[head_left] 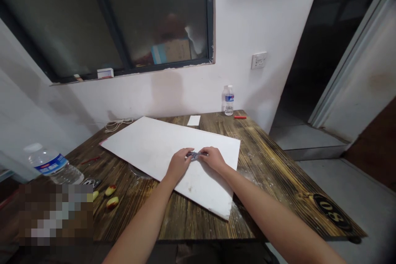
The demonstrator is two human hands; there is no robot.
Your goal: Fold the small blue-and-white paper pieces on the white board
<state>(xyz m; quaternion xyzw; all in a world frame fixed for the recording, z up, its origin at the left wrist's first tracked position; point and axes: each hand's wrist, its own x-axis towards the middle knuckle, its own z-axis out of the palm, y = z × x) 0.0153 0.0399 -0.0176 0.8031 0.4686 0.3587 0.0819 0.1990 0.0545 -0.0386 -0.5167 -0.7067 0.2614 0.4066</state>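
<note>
1. Whitewashed walls enclose the work area, with a dark-framed window (163, 16) above and a wall socket (259, 60) to its right. A doorway opens on the right side.
2. Work surface: a dark-stained wooden counter (262, 181) stands against the wall, its grain scorched in appearance and dusted with pale specks.
3. Main item: a large white board (148, 148) lies flat and angled across the counter's centre.
4. Held item: a small grey-blue object (194, 156) sits on the board between the hands. Its exact type is too small to determine.
5. Left hand (178, 166): lies palm down on the board. Its fingers (187, 153) are drawn narrow and touch the object's left end.
6. Right hand (214, 160): lies palm down on the board. Its fingers (202, 153) are drawn narrow and touch the object's right end.
7. Surrounding items: a small white paper (193, 120) lies beyond the board, near a standing water bottle (228, 100) and a red marker (240, 117). A second bottle (52, 165) lies at left, just beyond two red fruit pieces (110, 191). A white cord (117, 124) sits at the counter's back edge.
</note>
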